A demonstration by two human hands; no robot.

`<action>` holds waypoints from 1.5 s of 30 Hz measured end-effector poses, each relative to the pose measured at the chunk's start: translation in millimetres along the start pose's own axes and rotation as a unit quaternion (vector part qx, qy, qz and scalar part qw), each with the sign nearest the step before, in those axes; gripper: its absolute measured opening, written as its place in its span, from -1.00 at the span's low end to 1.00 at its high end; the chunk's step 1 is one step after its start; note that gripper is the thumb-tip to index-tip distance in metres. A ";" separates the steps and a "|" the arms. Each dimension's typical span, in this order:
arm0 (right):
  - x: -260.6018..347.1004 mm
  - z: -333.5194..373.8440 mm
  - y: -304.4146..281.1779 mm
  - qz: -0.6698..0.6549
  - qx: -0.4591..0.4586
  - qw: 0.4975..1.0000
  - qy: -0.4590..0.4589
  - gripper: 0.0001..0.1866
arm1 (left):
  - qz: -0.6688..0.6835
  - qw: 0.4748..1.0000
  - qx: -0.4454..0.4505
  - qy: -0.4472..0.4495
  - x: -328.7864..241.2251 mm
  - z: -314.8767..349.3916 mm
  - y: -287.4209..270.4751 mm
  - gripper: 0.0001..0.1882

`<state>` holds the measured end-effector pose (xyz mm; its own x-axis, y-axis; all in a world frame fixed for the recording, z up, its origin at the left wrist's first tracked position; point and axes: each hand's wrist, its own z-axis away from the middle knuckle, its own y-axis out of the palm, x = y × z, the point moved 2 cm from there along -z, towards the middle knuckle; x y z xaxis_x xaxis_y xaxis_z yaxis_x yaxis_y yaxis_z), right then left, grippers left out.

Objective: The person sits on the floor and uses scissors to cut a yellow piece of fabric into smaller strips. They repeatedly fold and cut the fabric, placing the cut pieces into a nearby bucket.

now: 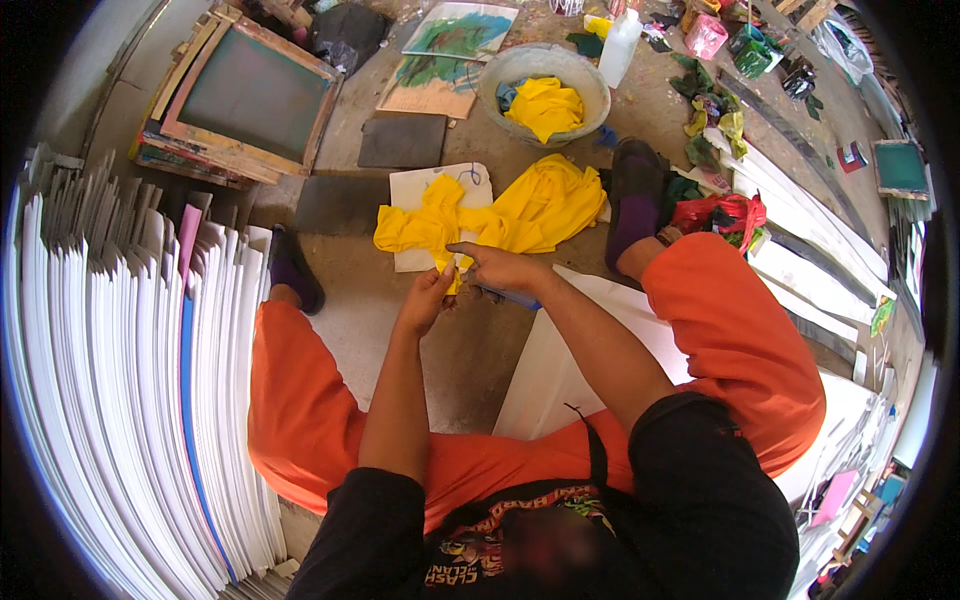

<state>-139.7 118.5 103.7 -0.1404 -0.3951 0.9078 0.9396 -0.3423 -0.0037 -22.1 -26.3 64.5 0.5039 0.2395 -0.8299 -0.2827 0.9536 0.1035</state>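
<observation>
A length of yellow cloth (540,205) lies bunched on the floor between my feet, its left part spread over a pale board (412,262). My left hand (430,300) pinches the near edge of this cloth, and a small yellow end hangs below the fingers. Close against it, my right hand (500,268) is closed on the same edge, with the index finger reaching toward the left hand. Under the right hand shows a bluish edge (510,297) of something mostly hidden; whether the hand holds it I cannot tell.
Beyond the cloth stands a grey basin (492,75) with more yellow cloth, beside a white bottle (620,48). Framed screens (250,95) are stacked far left. Upright white sheets (130,380) line the left side. A white panel (570,370) lies under my right arm; paint pots (750,55) stand far right.
</observation>
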 end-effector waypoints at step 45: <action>-96.0 -6.9 -66.9 -0.375 -0.337 0.862 0.046 -0.80 | -0.378 0.852 -0.173 0.319 -180.5 -202.1 129.2 -0.39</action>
<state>-191.2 173.5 13.9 -0.6831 0.0985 0.7236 0.1830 -0.9361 0.3003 -314.5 16.8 116.9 0.1349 -0.6717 -0.7285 -0.3536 0.6542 -0.6686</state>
